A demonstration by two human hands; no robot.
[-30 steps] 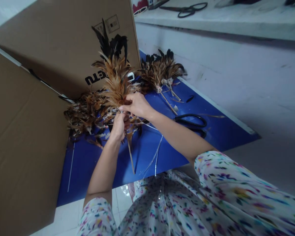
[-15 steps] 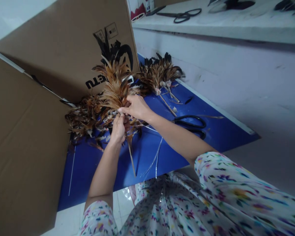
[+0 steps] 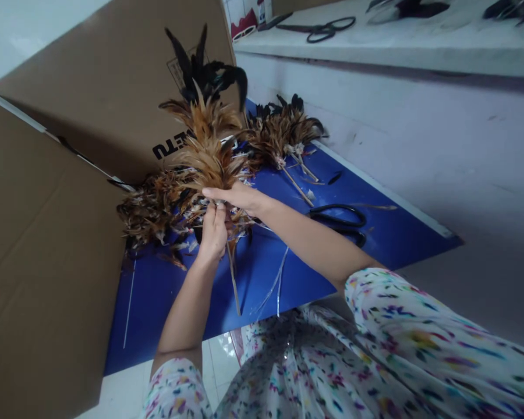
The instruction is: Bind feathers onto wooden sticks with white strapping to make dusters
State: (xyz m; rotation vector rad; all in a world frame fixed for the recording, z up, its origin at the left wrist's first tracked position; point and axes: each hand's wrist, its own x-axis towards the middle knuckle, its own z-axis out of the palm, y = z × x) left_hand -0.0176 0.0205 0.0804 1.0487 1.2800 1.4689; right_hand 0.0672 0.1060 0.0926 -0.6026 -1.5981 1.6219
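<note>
The left hand is closed around the base of a feather bundle, its fingers curled together, while the right hand grips the same base from the other side, its thumb laid across the front and its other fingers mostly hidden. The bundle stands upright over the blue surface, between the two hands and in front of a cardboard box, with brown plumes low down and long black ones at the top. A thin stick slants down just below the left hand; where its upper end sits cannot be told. A heap of loose feathers lies to the left, beside the box. To the right, more feather bunches rest near the wall, thin sticks pointing out of them. Black-handled scissors lie near the right forearm, partly hidden behind it, and clear strips trail toward the near edge.
</note>
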